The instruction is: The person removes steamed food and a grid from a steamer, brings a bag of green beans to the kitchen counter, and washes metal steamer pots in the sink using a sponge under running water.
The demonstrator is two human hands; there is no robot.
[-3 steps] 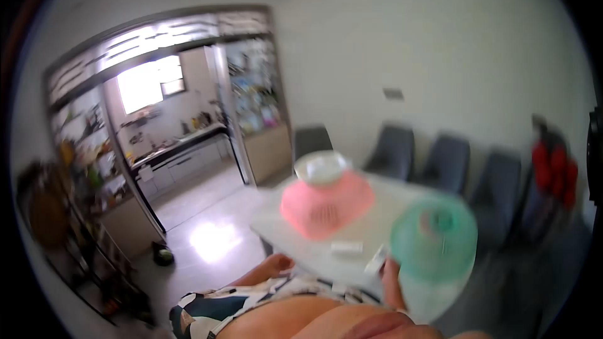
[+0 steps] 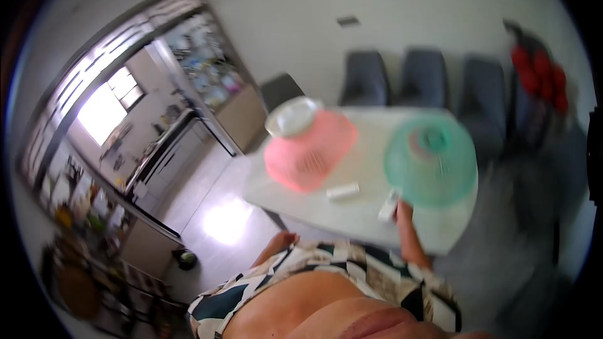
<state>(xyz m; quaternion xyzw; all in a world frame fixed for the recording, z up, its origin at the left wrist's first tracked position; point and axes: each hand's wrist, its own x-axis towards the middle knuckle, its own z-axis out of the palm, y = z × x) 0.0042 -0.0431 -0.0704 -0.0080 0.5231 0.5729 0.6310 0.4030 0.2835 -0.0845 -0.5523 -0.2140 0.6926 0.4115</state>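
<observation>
My right hand (image 2: 404, 211) is closed around a slim white remote control (image 2: 389, 204), held over the table near its front edge. Just beyond it sits a green mesh dome food cover (image 2: 433, 176). My left hand (image 2: 286, 239) hangs low beside my body, short of the table, with its fingers curled in; I see nothing in it, though the picture is blurred. On the white table (image 2: 370, 226) lies another white oblong object (image 2: 342, 191), its kind unclear. Farther left stands a pink plastic basket-like cover (image 2: 301, 163) with a pale bowl (image 2: 294, 117) on top.
Several grey chairs (image 2: 424, 78) line the wall behind the table. A red item (image 2: 537, 72) hangs at the right. On the left, a doorway leads to a kitchen counter (image 2: 160, 150), with crowded shelves (image 2: 204, 63) beside it. A dark object (image 2: 185, 258) lies on the floor.
The view has tilted down and rotated, so the table and chairs appear higher and the doorway leans. My right hand still holds the remote control.
</observation>
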